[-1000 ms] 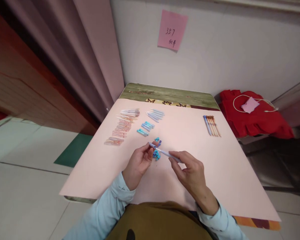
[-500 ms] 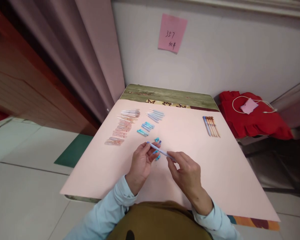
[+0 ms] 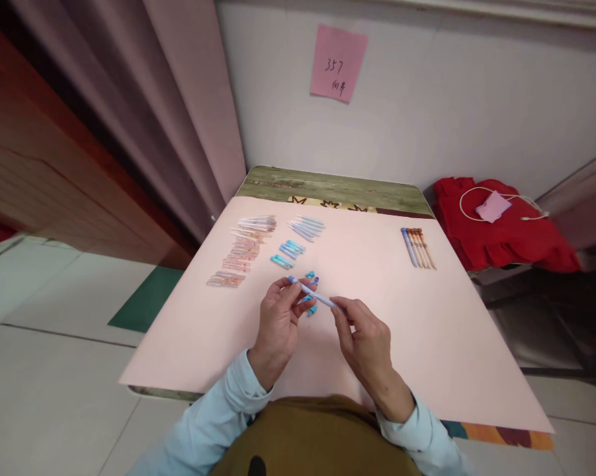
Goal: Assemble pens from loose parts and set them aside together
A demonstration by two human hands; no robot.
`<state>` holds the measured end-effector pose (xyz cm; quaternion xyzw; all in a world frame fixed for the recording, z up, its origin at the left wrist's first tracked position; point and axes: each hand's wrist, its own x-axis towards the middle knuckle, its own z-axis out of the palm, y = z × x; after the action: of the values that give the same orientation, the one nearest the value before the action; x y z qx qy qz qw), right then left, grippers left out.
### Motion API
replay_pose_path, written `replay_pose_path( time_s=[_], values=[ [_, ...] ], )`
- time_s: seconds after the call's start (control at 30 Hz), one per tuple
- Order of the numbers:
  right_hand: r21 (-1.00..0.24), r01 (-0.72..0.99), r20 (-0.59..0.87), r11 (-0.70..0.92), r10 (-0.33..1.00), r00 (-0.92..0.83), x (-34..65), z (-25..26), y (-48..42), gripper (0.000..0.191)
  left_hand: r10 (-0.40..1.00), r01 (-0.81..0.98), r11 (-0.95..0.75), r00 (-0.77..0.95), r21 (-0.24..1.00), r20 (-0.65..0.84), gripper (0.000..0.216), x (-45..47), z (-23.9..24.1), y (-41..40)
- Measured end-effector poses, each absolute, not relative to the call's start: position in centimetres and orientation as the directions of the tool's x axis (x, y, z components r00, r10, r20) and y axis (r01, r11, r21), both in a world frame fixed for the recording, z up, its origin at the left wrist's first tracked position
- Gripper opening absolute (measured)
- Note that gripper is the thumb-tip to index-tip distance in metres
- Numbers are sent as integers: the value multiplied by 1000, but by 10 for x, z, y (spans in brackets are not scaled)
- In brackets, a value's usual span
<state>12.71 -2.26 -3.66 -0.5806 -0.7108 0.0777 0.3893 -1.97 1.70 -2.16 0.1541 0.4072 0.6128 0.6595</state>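
Between my hands is a pale blue pen (image 3: 315, 295), held at a slant above the table. My left hand (image 3: 280, 318) pinches its darker blue end between thumb and fingers. At the lower right end, the fingertips of my right hand (image 3: 363, 330) close around the barrel. Small bright blue pen parts (image 3: 312, 309) lie just behind and below my left fingers, partly hidden. Farther back are short blue barrel pieces (image 3: 292, 249), turquoise pieces (image 3: 282, 261) and a fan of pale blue pointed barrels (image 3: 307, 227).
Rows of clear and pinkish pen parts (image 3: 241, 254) lie on the left of the pink-covered table (image 3: 456, 357). At the right back, several whole pens (image 3: 418, 248), one blue and others brown-topped, lie side by side. A red cloth (image 3: 506, 238) with a white cable is beyond the right edge.
My right hand has moved slightly left and up toward my left hand, and the two parts of the pen now look joined more closely. The view has shifted a little.
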Motion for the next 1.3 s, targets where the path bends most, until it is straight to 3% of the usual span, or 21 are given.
replay_pose_path(
  time_s=[0.23,0.43,0.87,1.3],
  values=[
    [-630,747,401,214,913,76,124,-37,-23,23,924,-716,238,-41,656,-381,35,-20,-23,17],
    [-582,785,423,214,904,67,126,-34,-21,7,920,-727,234,-48,646,-388,29,-17,-26,14],
    [-471,825,555,313,832,1,130,-40,-20,9,906,-726,264,-39,634,-423,19,-17,-32,14],
    [-425,858,515,290,856,-34,136,-37,-20,21,923,-682,288,12,672,-384,25,-16,-32,15]
  ],
)
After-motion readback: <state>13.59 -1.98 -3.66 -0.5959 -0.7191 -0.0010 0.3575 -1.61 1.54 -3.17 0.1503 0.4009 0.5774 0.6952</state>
